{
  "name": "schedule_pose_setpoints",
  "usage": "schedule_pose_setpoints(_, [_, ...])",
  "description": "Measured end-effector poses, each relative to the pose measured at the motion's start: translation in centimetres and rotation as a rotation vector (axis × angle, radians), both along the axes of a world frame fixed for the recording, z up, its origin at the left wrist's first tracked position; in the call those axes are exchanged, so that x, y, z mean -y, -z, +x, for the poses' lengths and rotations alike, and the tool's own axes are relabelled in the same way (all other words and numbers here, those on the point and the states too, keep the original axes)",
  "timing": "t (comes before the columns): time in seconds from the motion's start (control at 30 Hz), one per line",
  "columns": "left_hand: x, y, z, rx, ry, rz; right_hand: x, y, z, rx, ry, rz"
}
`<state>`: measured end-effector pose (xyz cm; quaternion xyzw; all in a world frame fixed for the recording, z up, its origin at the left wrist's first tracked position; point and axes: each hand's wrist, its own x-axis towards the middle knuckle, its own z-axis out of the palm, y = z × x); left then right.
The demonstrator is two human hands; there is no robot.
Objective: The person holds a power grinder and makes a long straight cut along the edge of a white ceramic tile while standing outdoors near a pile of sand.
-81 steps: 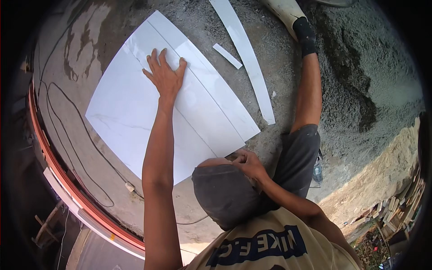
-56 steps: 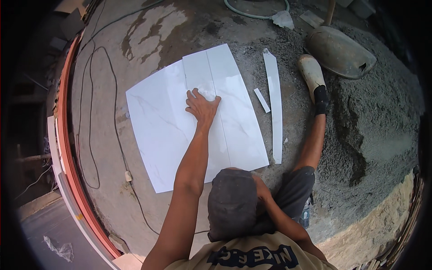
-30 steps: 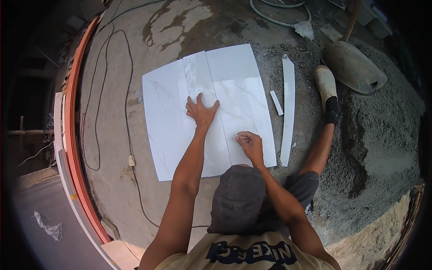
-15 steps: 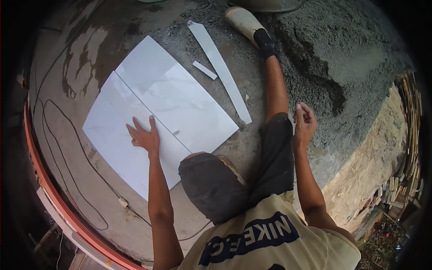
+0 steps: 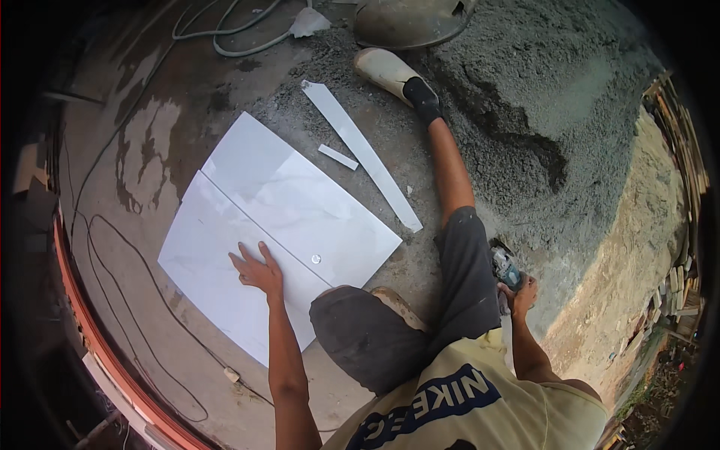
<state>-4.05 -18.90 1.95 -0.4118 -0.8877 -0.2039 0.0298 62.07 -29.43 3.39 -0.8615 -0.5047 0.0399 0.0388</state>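
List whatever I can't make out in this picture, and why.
In the head view:
Angle grinder: rear part covered by the right hand.
White tiles: part of the near edge hidden behind the bent left knee.
Small round object on the upper tile: too small to identify.
Hose: cut off by the upper edge.

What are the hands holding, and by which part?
The right hand grips the angle grinder by its teal body; the left hand holds nothing, resting spread on a white tile.
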Motion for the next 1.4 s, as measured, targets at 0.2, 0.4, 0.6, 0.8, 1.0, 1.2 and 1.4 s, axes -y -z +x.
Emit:
schedule_pose_setpoints(0.2, [-1.3,2.4,5.8,0.155,0.02,0.161,1.5,5.6,16.2,0.023,-0.284,-0.299])
schedule_pose_setpoints(0.4, [6.2,0.5,-0.3,0.228,0.122,0.133,-0.6,4.4,9.7,-0.306,0.009,-0.442])
schedule_pose_setpoints(0.6, [5.9,-4.0,-7.3,0.103,0.197,0.12,-1.0,-2.2,8.2,-0.626,0.445,0.004])
schedule_pose_setpoints(0.8, [4.5,-9.1,-18.3,-0.108,0.251,0.27,-6.4,-12.1,4.1,-0.818,0.309,0.211])
schedule_pose_setpoints(1.0, [-3.0,-12.9,-26.5,-0.246,0.165,0.255,-17.3,-18.1,4.7,-0.457,-0.058,0.116])
schedule_pose_setpoints(1.2, [-4.2,-27.9,-31.3,-0.365,0.221,-0.208,-31.7,-29.2,-1.5,-0.155,-0.483,-0.325])
schedule_pose_setpoints(1.4, [-0.8,-43.2,-22.5,-0.153,0.31,-0.312,-29.2,-38.0,-0.3,-0.276,-0.316,-0.359])
